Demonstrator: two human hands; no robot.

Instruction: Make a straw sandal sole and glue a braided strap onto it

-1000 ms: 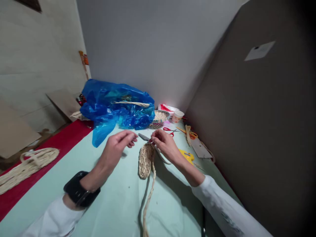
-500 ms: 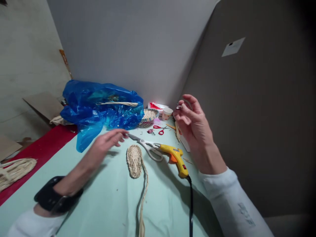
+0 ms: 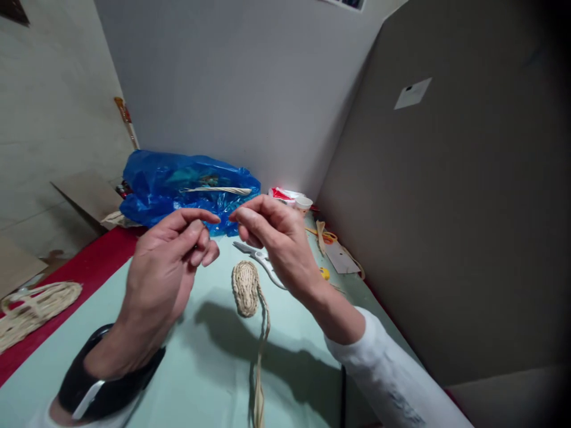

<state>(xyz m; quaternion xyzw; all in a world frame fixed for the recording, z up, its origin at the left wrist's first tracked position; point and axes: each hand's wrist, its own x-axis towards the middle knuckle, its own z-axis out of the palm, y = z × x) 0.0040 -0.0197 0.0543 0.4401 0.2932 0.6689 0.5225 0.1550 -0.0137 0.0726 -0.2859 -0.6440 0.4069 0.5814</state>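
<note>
My left hand (image 3: pixel 172 258) and my right hand (image 3: pixel 272 238) are raised above the pale green table (image 3: pixel 209 362), fingertips almost meeting. Each hand has its fingers pinched together; whatever sits between them is too small to make out. Below them lies an oval coil of braided straw (image 3: pixel 245 288) with its loose braid tail (image 3: pixel 259 362) running toward me. White-handled scissors (image 3: pixel 259 257) lie just behind the coil, partly hidden by my right wrist. A bit of the yellow glue gun (image 3: pixel 325 273) shows past that wrist.
A blue plastic bag (image 3: pixel 187 187) holding straw sits at the back of the table. A small paper cup (image 3: pixel 303 204), orange scissors (image 3: pixel 328 236) and a card (image 3: pixel 339 257) lie by the brown panel on the right. Another braided straw piece (image 3: pixel 33 309) rests on red cloth at left.
My right hand came back from up by the right panel to the middle. My left hand lifted off the table to meet it, and both now pinch fingertip to fingertip.
</note>
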